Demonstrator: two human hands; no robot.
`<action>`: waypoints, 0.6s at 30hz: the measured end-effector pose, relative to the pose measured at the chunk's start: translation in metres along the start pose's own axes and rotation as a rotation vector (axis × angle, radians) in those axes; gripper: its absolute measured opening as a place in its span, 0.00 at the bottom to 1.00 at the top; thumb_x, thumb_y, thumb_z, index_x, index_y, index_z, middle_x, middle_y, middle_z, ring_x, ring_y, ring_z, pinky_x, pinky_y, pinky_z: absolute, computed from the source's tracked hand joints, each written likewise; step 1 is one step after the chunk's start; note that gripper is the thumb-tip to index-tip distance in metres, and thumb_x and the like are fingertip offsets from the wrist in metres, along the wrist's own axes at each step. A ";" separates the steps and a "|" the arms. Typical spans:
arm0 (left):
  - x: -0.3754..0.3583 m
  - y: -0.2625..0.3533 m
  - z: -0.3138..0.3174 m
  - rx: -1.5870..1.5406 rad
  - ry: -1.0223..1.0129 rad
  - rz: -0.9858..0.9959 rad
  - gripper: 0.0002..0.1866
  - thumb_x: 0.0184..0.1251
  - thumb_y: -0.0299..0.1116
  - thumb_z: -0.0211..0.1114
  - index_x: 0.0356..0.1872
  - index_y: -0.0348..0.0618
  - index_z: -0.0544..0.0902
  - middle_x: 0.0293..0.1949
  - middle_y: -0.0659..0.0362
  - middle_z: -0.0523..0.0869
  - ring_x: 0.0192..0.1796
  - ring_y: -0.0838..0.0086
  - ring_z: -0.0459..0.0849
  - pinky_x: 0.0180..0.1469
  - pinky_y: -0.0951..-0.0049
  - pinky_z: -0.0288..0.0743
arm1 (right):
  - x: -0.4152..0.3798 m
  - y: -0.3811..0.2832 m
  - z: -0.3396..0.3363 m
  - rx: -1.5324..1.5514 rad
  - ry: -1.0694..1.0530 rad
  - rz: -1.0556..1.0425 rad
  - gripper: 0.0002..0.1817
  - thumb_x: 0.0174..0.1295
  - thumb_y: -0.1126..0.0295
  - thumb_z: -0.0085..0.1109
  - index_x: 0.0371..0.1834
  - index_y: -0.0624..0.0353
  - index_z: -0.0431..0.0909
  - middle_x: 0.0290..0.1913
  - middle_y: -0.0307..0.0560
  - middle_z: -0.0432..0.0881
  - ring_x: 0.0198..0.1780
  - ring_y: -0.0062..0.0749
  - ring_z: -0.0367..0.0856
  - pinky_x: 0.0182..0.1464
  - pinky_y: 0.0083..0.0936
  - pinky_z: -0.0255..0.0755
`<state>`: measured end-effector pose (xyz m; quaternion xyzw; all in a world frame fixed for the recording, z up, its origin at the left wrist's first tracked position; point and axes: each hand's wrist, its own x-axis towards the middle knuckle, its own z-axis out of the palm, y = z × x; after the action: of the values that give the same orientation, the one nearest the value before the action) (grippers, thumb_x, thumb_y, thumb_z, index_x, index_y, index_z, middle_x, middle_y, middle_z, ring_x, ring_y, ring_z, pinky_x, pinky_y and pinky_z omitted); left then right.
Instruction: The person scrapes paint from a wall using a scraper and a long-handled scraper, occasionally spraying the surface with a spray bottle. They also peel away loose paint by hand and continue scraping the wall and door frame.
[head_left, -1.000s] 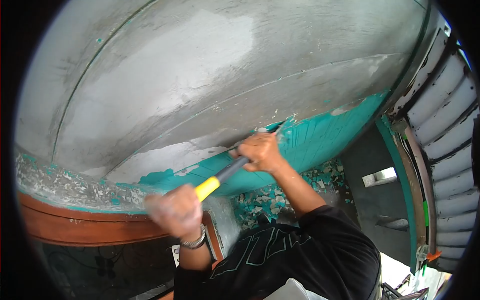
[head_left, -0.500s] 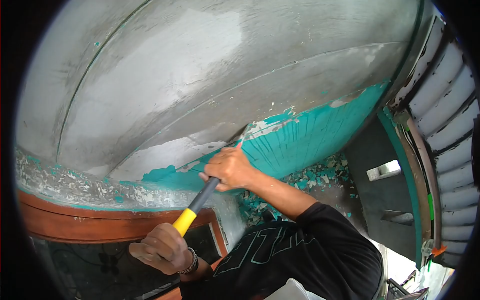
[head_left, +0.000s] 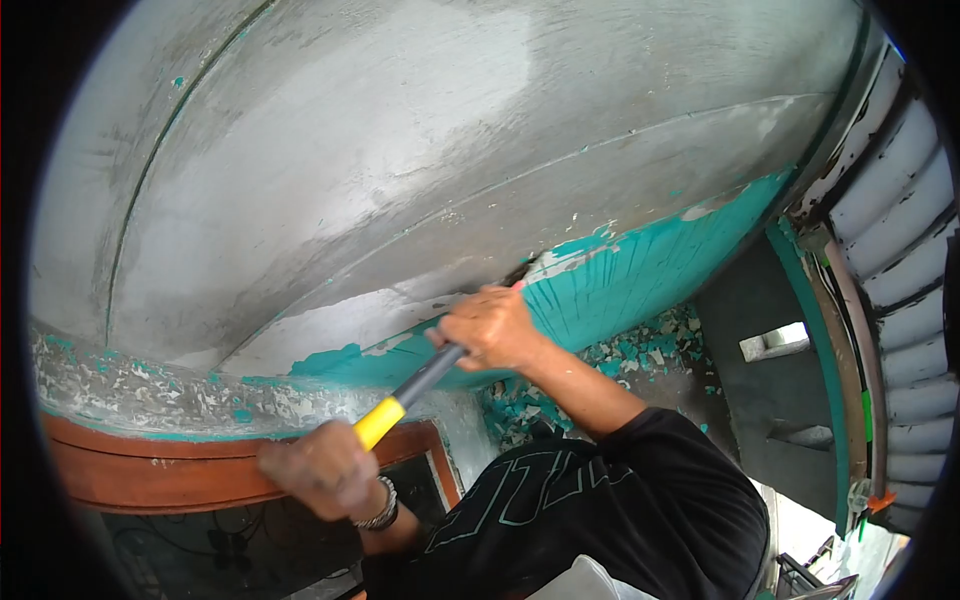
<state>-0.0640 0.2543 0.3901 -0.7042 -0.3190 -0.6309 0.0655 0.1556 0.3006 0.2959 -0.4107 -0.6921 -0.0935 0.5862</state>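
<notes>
My right hand (head_left: 492,328) is wrapped round the dark grey upper part of a long-handled scraper (head_left: 432,371). Lower down, at the yellow end of the handle, my left hand (head_left: 325,470) is closed, slightly blurred, with a bracelet at its wrist. Just beyond my right hand, the dark blade (head_left: 522,271) meets the wall at the edge of the turquoise paint (head_left: 640,262); my fingers partly hide where it joins the handle. Bare grey wall (head_left: 400,130) lies above this ragged paint edge.
Turquoise and pale paint flakes (head_left: 655,352) lie scattered below the wall. An orange-brown window frame (head_left: 180,470) is at the lower left. On the right are a dark wall with an opening (head_left: 775,342), cables, and corrugated sheeting (head_left: 905,220).
Both my hands and the scraper have moved a little to the right, with the blade further along the paint edge. The whole view has also shifted slightly.
</notes>
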 end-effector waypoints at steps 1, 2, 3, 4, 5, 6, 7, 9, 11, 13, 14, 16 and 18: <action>0.002 0.002 0.020 -0.575 -0.081 -0.228 0.08 0.68 0.33 0.51 0.32 0.45 0.62 0.13 0.64 0.68 0.14 0.81 0.68 0.23 0.76 0.68 | -0.006 0.008 -0.007 -0.051 0.016 0.017 0.17 0.46 0.66 0.68 0.11 0.50 0.66 0.11 0.37 0.67 0.14 0.32 0.72 0.19 0.27 0.63; 0.003 0.002 0.031 -1.151 -0.165 -0.455 0.07 0.67 0.32 0.51 0.33 0.44 0.63 0.13 0.64 0.68 0.14 0.81 0.68 0.23 0.75 0.68 | -0.003 0.009 -0.008 -0.058 0.011 0.011 0.17 0.46 0.66 0.68 0.11 0.50 0.66 0.11 0.37 0.67 0.14 0.32 0.72 0.19 0.27 0.63; 0.003 0.004 0.026 -1.156 -0.164 -0.461 0.07 0.67 0.32 0.51 0.33 0.44 0.63 0.13 0.64 0.68 0.14 0.81 0.68 0.23 0.75 0.68 | -0.002 0.007 -0.009 -0.046 0.036 0.009 0.17 0.46 0.66 0.67 0.11 0.50 0.66 0.10 0.37 0.67 0.14 0.32 0.71 0.19 0.27 0.63; 0.004 0.008 0.014 -1.032 -0.092 -0.331 0.07 0.67 0.33 0.51 0.33 0.45 0.63 0.13 0.65 0.68 0.13 0.81 0.67 0.21 0.75 0.66 | 0.000 0.004 -0.011 -0.035 0.063 0.011 0.18 0.46 0.66 0.67 0.11 0.50 0.65 0.10 0.37 0.66 0.14 0.32 0.71 0.18 0.26 0.62; 0.006 0.014 0.003 -0.904 -0.020 -0.203 0.07 0.67 0.33 0.51 0.33 0.45 0.64 0.12 0.65 0.68 0.11 0.81 0.66 0.18 0.75 0.64 | 0.013 -0.007 -0.015 0.014 0.024 -0.010 0.19 0.47 0.65 0.68 0.10 0.51 0.64 0.10 0.37 0.66 0.14 0.31 0.71 0.18 0.26 0.61; 0.010 0.018 -0.003 -0.772 0.046 -0.077 0.07 0.68 0.33 0.51 0.34 0.45 0.64 0.11 0.66 0.68 0.10 0.80 0.65 0.16 0.75 0.63 | 0.020 -0.012 -0.015 0.011 0.022 -0.001 0.19 0.47 0.65 0.68 0.10 0.51 0.64 0.10 0.37 0.66 0.14 0.31 0.71 0.18 0.26 0.61; 0.016 0.021 -0.003 -0.775 0.038 -0.080 0.07 0.68 0.33 0.51 0.34 0.45 0.64 0.11 0.66 0.68 0.10 0.80 0.65 0.16 0.75 0.63 | 0.027 -0.015 -0.014 0.052 0.011 -0.038 0.19 0.46 0.65 0.68 0.10 0.50 0.64 0.10 0.36 0.66 0.14 0.30 0.71 0.18 0.25 0.60; 0.028 0.023 0.002 -1.235 -0.135 -0.092 0.11 0.69 0.36 0.48 0.45 0.40 0.64 0.14 0.67 0.67 0.13 0.80 0.64 0.20 0.80 0.62 | 0.033 -0.013 -0.021 0.087 -0.013 -0.067 0.19 0.45 0.66 0.68 0.10 0.49 0.64 0.11 0.35 0.66 0.14 0.30 0.70 0.18 0.26 0.60; -0.004 0.002 0.009 -0.797 -0.094 -0.117 0.09 0.68 0.33 0.49 0.43 0.42 0.64 0.13 0.69 0.65 0.12 0.80 0.64 0.21 0.81 0.63 | 0.012 0.008 -0.036 0.024 -0.040 -0.022 0.13 0.39 0.65 0.67 0.14 0.48 0.69 0.13 0.35 0.68 0.17 0.31 0.73 0.21 0.28 0.63; 0.004 0.002 0.067 -1.016 -0.277 -0.173 0.05 0.69 0.33 0.49 0.39 0.44 0.64 0.11 0.70 0.61 0.11 0.80 0.60 0.20 0.79 0.61 | -0.010 0.039 -0.050 -0.081 -0.061 0.049 0.10 0.35 0.65 0.67 0.17 0.48 0.72 0.14 0.35 0.70 0.18 0.33 0.75 0.23 0.29 0.66; 0.006 -0.004 0.083 -0.436 -0.283 -0.078 0.05 0.69 0.33 0.48 0.35 0.46 0.64 0.11 0.70 0.59 0.10 0.80 0.57 0.18 0.76 0.60 | -0.018 0.050 -0.055 -0.128 -0.041 0.087 0.11 0.36 0.66 0.67 0.15 0.48 0.71 0.13 0.36 0.69 0.17 0.33 0.74 0.22 0.29 0.65; -0.003 0.018 0.102 -1.234 -0.224 -0.557 0.05 0.68 0.31 0.50 0.36 0.46 0.63 0.11 0.71 0.57 0.08 0.81 0.55 0.16 0.75 0.60 | -0.030 0.057 -0.057 -0.185 -0.015 0.087 0.14 0.39 0.67 0.68 0.12 0.48 0.68 0.12 0.36 0.67 0.15 0.31 0.72 0.20 0.28 0.63; -0.010 0.030 0.091 -1.281 -0.280 -0.467 0.03 0.62 0.27 0.56 0.32 0.43 0.71 0.14 0.61 0.72 0.11 0.72 0.69 0.18 0.72 0.68 | -0.027 0.053 -0.061 -0.254 0.025 0.072 0.17 0.42 0.68 0.68 0.10 0.48 0.65 0.10 0.37 0.65 0.13 0.30 0.69 0.17 0.27 0.61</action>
<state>0.0292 0.2722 0.3722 -0.5918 -0.0327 -0.5956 -0.5421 0.2358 0.2848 0.2715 -0.5048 -0.6522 -0.1645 0.5410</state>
